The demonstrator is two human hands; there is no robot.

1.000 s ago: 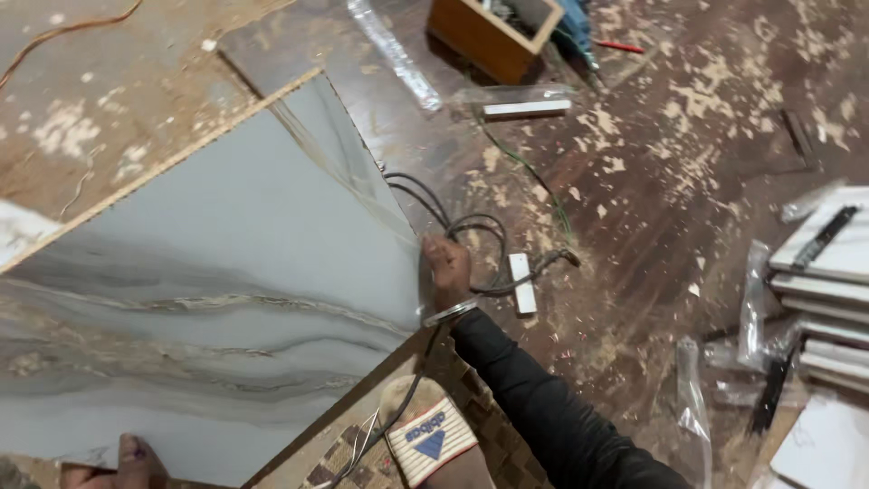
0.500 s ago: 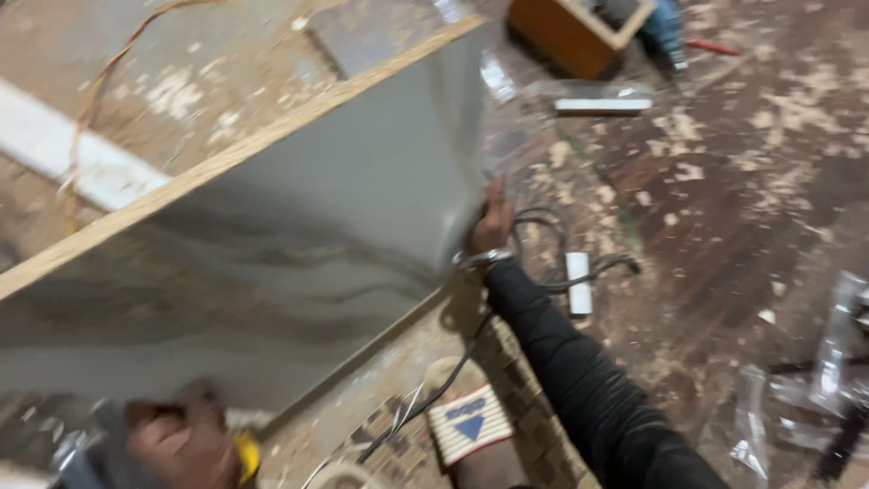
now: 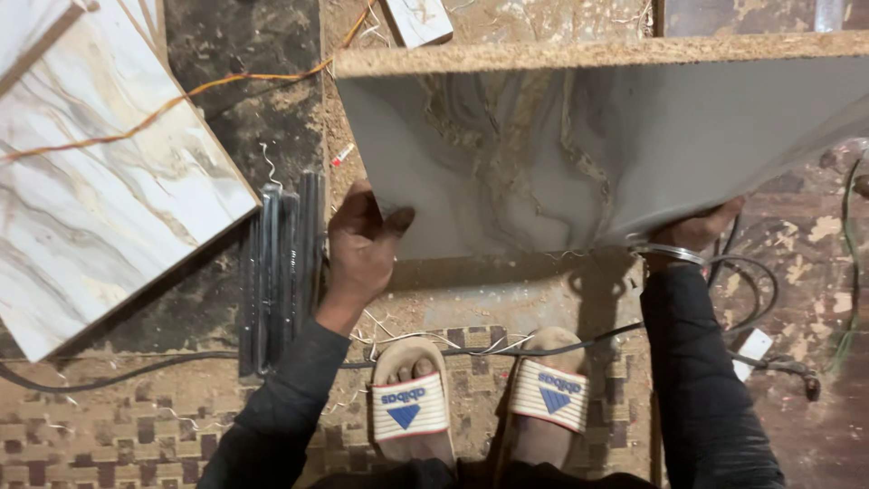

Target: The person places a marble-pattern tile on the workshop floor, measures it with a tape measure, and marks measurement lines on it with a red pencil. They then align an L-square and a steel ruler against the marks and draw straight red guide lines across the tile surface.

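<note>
right hand (image 3: 701,226): mostly hidden under grey board (image 3: 597,154) | board: cut off at right edge

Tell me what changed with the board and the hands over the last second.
The grey marble-look board was swung up from lying slanted to the left and now stands crosswise above the feet. The left hand moved from its lower corner to its left edge. The right hand stays gripping the right edge.

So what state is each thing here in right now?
Grey marbled board: lifted, tilted, held at both lower corners.
Left hand: gripping the board's lower left corner.
Right hand: mostly hidden under the board's right edge.
White marbled board: lying flat on the floor.
Black cable: slack across the floor.
Dark strips: lying side by side.
</note>
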